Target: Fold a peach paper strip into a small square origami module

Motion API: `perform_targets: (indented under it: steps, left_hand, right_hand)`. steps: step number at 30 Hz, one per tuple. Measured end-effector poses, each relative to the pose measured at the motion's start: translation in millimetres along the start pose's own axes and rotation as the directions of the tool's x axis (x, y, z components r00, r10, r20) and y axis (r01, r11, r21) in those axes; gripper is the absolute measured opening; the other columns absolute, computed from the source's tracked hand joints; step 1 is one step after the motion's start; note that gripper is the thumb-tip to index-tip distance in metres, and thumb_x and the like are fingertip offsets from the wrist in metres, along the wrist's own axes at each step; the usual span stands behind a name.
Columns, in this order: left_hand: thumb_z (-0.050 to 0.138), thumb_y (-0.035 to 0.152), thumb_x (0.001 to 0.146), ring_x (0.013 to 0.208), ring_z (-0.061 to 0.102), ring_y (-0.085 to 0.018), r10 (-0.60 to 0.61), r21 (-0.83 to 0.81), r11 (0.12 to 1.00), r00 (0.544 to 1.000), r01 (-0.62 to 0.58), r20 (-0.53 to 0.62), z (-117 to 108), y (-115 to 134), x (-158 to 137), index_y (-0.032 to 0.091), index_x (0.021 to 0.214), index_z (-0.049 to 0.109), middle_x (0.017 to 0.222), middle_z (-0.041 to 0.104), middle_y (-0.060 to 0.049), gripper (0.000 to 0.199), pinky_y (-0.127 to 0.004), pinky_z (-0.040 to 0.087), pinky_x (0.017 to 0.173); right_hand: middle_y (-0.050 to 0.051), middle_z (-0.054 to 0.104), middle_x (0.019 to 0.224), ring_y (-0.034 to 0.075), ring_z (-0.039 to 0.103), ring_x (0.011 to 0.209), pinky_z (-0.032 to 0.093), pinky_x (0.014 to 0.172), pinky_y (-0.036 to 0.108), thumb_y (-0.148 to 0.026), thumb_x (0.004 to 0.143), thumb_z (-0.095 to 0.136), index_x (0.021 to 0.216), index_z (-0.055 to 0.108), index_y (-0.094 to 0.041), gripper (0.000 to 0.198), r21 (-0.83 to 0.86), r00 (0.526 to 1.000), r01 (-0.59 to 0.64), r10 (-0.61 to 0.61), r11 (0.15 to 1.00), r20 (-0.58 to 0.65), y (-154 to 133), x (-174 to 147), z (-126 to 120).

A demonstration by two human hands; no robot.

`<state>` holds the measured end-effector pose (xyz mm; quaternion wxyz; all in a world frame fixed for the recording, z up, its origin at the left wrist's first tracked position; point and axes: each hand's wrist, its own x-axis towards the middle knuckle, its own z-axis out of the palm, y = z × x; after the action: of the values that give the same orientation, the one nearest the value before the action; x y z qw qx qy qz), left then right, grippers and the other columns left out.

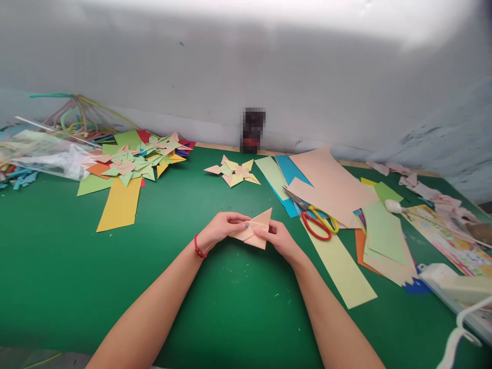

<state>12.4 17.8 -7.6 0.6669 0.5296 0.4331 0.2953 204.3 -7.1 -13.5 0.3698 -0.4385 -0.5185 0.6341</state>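
A folded piece of peach paper [260, 230] is between my two hands above the green table, one pointed corner sticking up. My left hand [226, 227], with a red beaded bracelet at the wrist, pinches its left side, thumb and fingers closed on it. From the right, my right hand [280, 238] grips the paper too, its thumb pressed flat on the front and the other fingers partly hidden behind. Just beyond my hands lies a star-shaped ring of folded paper [235, 172] in yellow and peach.
Scissors [317, 220] with red and yellow handles rest on paper sheets [334, 184] to the right. Several folded paper stars [130, 164] and a yellow strip [119, 205] lie left, beside a clear plastic bag [54, 154]. A white power strip [453, 287] is at the right edge.
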Motion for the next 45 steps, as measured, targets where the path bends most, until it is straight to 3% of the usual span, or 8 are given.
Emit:
perform_targets:
  steps: [10,14,21,30,37,45]
  left_hand:
    - [0.060,0.028,0.067,0.066,0.054,-0.015,0.033,0.047,0.998,0.997,-0.029,-0.075,1.0,11.5,-6.1,0.016,0.084,0.070,0.074,0.064,-0.004,0.023,-0.022,0.038,0.056]
    - [0.057,0.031,0.070,0.067,0.053,-0.015,0.043,0.091,0.995,0.994,-0.034,-0.105,3.9,16.2,-7.6,0.017,0.082,0.069,0.078,0.065,-0.004,0.022,-0.022,0.037,0.056]
    - [0.061,0.039,0.069,0.059,0.049,-0.011,0.049,0.131,0.990,0.998,-0.043,-0.038,2.1,7.3,-2.8,0.015,0.070,0.066,0.064,0.061,-0.001,0.024,-0.021,0.034,0.054]
    - [0.058,0.038,0.072,0.054,0.046,-0.009,0.170,0.153,0.977,0.976,-0.149,-0.138,8.5,8.6,-3.7,0.015,0.065,0.060,0.060,0.056,0.000,0.024,-0.020,0.032,0.049]
    - [0.059,0.037,0.071,0.062,0.051,-0.012,0.157,0.149,0.978,0.984,-0.143,-0.089,8.4,8.8,-3.0,0.014,0.072,0.064,0.069,0.061,-0.003,0.023,-0.022,0.038,0.056]
    - [0.057,0.036,0.072,0.058,0.049,-0.012,0.248,0.247,0.948,0.953,-0.201,-0.176,12.0,10.1,-5.5,0.015,0.067,0.062,0.065,0.059,-0.002,0.022,-0.021,0.035,0.051]
  right_hand:
    - [0.007,0.067,0.093,0.023,0.061,0.085,0.046,0.074,0.034,-0.036,0.069,0.064,0.098,0.064,-0.014,0.036,-0.017,1.000,0.005,-0.005,1.000,-0.024,0.1,-0.9,1.9]
    - [0.007,0.067,0.091,0.022,0.061,0.084,0.046,0.073,0.032,-0.034,0.070,0.065,0.096,0.064,-0.015,0.033,-0.003,1.000,0.011,-0.011,1.000,-0.004,0.0,-1.2,0.5]
    - [0.005,0.067,0.084,0.019,0.060,0.075,0.046,0.064,0.028,-0.036,0.071,0.064,0.094,0.064,-0.013,0.033,-0.063,0.999,0.023,-0.020,0.998,0.041,-0.5,-2.4,2.7]
    - [0.003,0.065,0.071,0.016,0.056,0.061,0.042,0.052,0.025,-0.040,0.074,0.060,0.083,0.068,-0.015,0.027,-0.165,0.985,0.083,-0.107,0.983,-0.138,-4.8,-0.8,9.6]
    - [0.000,0.063,0.067,0.014,0.053,0.058,0.040,0.050,0.024,-0.043,0.070,0.063,0.084,0.068,-0.017,0.030,-0.096,0.985,0.078,-0.091,0.992,-0.144,-1.7,-1.1,8.0]
    - [-0.001,0.053,0.059,0.012,0.045,0.053,0.034,0.047,0.023,-0.048,0.074,0.056,0.071,0.061,-0.017,0.032,-0.174,0.967,0.108,-0.144,0.979,-0.210,-2.3,-0.7,11.2]
